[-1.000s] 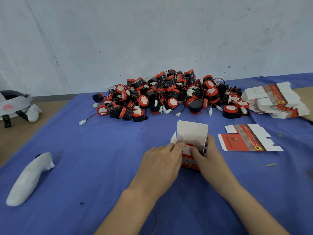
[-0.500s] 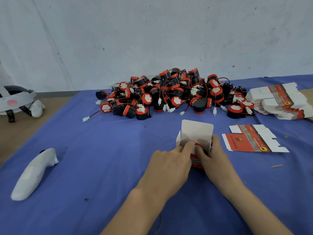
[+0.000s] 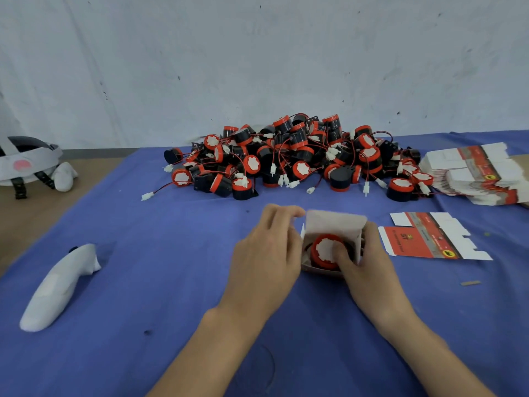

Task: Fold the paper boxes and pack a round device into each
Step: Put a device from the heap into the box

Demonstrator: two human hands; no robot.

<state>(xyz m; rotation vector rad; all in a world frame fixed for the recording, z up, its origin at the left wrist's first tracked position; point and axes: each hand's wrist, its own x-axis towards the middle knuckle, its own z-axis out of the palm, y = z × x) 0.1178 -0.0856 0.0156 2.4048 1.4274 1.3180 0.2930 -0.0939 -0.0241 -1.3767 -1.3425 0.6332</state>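
At centre of the blue cloth [image 3: 143,253], near edge: left hand [image 3: 266,259] is cupping the left side of the paper box [image 3: 335,227], fingers curling up toward its raised white lid flap. Right hand [image 3: 369,267] is gripping the box's right wall, its thumb pressing down on the white-faced top of the round device [image 3: 323,247]. Device is sitting inside the open box, red rim showing just under the box mouth; whether it is resting fully on the bottom cannot be told.

Judged step: seating one device in a folded box, lid not yet closed. Next move is probably calling for lifting the thumb clear, tucking in the side flaps, then bending the tall flap forward and slotting its tab in, with the left hand bracing the box against sliding.

Beyond the hands: one flat box blank [image 3: 429,239] is lying just right of the box. A stack of blanks [image 3: 481,173] is sitting further right and back, and the pile of wired devices [image 3: 286,159] is lying behind. White handheld controller [image 3: 57,287] is lying well apart to the left
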